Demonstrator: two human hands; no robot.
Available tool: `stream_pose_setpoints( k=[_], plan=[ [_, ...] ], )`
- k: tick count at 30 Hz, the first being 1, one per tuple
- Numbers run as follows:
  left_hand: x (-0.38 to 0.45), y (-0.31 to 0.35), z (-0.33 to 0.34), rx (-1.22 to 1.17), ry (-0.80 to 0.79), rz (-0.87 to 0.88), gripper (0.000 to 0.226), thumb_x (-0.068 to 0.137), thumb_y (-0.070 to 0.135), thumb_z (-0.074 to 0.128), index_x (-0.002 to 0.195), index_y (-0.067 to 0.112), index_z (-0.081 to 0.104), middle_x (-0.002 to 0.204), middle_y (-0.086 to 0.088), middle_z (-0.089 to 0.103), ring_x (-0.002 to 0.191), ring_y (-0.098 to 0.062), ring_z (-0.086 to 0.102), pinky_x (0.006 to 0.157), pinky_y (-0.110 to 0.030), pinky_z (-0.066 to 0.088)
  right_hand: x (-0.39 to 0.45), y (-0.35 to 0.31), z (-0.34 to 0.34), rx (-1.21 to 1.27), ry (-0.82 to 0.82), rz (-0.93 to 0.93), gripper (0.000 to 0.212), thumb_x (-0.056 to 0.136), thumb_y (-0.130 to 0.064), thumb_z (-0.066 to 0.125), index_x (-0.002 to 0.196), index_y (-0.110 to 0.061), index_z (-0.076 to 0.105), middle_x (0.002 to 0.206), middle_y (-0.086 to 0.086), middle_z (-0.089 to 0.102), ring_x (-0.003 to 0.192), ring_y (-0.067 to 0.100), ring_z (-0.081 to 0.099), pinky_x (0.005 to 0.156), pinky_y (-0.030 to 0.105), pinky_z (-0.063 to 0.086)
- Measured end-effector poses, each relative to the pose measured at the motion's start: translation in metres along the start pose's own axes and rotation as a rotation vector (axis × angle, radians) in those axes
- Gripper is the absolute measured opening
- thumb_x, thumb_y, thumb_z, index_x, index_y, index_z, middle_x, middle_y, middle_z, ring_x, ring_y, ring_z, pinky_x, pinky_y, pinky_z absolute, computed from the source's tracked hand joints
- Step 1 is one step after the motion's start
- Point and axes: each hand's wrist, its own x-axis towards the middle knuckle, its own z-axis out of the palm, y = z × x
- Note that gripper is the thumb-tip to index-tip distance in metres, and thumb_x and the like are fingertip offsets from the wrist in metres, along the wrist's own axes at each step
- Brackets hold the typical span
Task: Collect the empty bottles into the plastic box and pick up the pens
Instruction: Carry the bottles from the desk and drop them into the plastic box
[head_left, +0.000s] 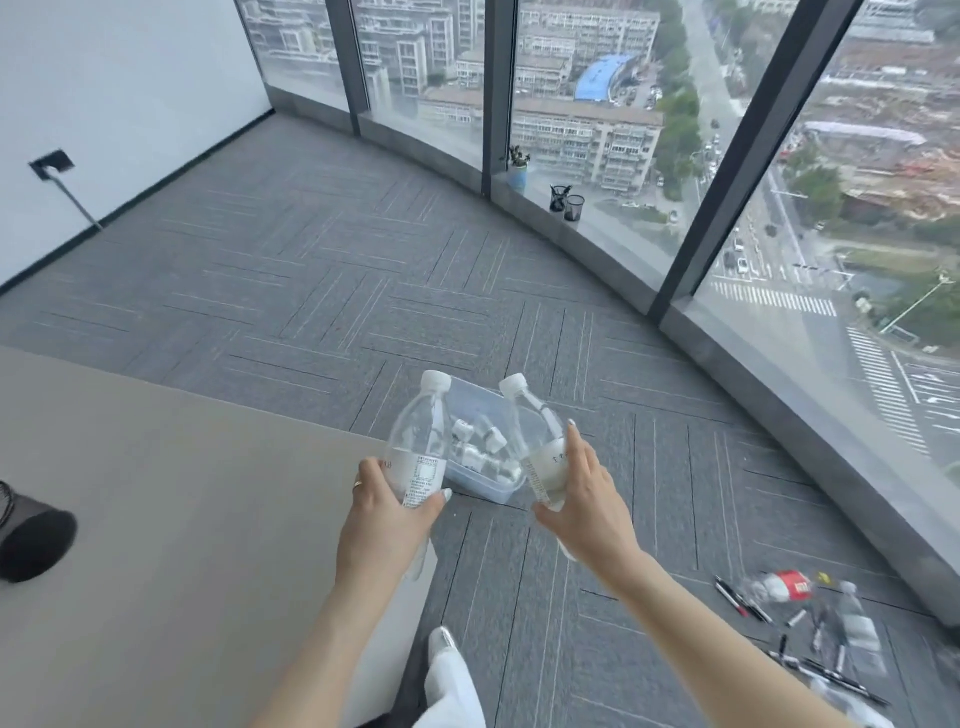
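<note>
My left hand (387, 514) grips a clear empty bottle with a white cap (421, 441), held upright. In my right hand (584, 499) is a second clear bottle (537, 441), tilted left. Both bottles hang just above a clear plastic box (498, 488) on the carpet, which holds several empty bottles. At the lower right, several black pens (737, 603) lie scattered on the floor. Among them are a bottle with a red label (784, 587) and another clear bottle (852, 623).
A beige table (156, 519) fills the lower left, with a black mesh cup (31, 535) lying on it. Two black mesh pen holders (567, 202) and a small potted plant (518, 169) stand on the window ledge. Curved glass windows run along the right.
</note>
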Motion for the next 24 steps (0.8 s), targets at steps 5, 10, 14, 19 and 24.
stream_pose_setpoints(
  k=[5, 10, 14, 19, 24],
  plan=[
    [0.082, 0.014, 0.003, 0.021, -0.075, 0.01, 0.053, 0.076, 0.039, 0.069, 0.106, 0.012, 0.034, 0.097, 0.001, 0.042, 0.097, -0.027, 0.05, 0.07, -0.033, 0.037, 0.064, -0.011, 0.007, 0.028, -0.022, 0.05, 0.1, 0.078, -0.03, 0.07, 0.15, -0.023, 0.002, 0.149, -0.006, 0.029, 0.12, 0.023, 0.045, 0.088, 0.035, 0.049],
    [0.149, 0.04, 0.009, 0.064, -0.129, 0.051, 0.056, 0.08, 0.039, 0.066, 0.113, 0.008, 0.033, 0.096, 0.0, 0.04, 0.087, -0.022, 0.041, 0.069, -0.033, 0.034, 0.122, -0.019, 0.006, 0.041, -0.003, 0.072, 0.1, 0.078, -0.034, 0.07, 0.15, -0.026, 0.002, 0.149, -0.008, 0.026, 0.118, 0.021, 0.046, 0.085, 0.035, 0.051],
    [0.18, 0.047, 0.02, 0.092, -0.149, 0.009, 0.058, 0.08, 0.041, 0.066, 0.115, 0.01, 0.032, 0.096, 0.0, 0.042, 0.087, -0.022, 0.043, 0.068, -0.033, 0.033, 0.16, -0.015, 0.002, 0.036, -0.002, 0.067, 0.099, 0.078, -0.036, 0.07, 0.15, -0.023, 0.003, 0.149, -0.007, 0.026, 0.119, 0.023, 0.045, 0.085, 0.036, 0.05],
    [0.208, 0.055, 0.041, 0.074, -0.133, -0.086, 0.064, 0.078, 0.038, 0.069, 0.121, 0.007, 0.034, 0.1, -0.002, 0.039, 0.087, -0.022, 0.041, 0.071, -0.032, 0.035, 0.207, 0.007, 0.002, 0.035, -0.068, 0.052, 0.1, 0.078, -0.036, 0.07, 0.15, -0.023, 0.002, 0.147, -0.007, 0.029, 0.118, 0.022, 0.046, 0.083, 0.033, 0.048],
    [0.231, 0.081, 0.075, 0.114, -0.066, -0.175, 0.062, 0.078, 0.039, 0.068, 0.119, 0.006, 0.036, 0.1, -0.001, 0.037, 0.088, -0.022, 0.039, 0.071, -0.031, 0.031, 0.259, 0.039, -0.001, 0.064, -0.166, -0.01, 0.102, 0.076, -0.036, 0.073, 0.15, -0.028, 0.003, 0.151, -0.007, 0.019, 0.123, 0.02, 0.044, 0.083, 0.032, 0.052]
  ],
)
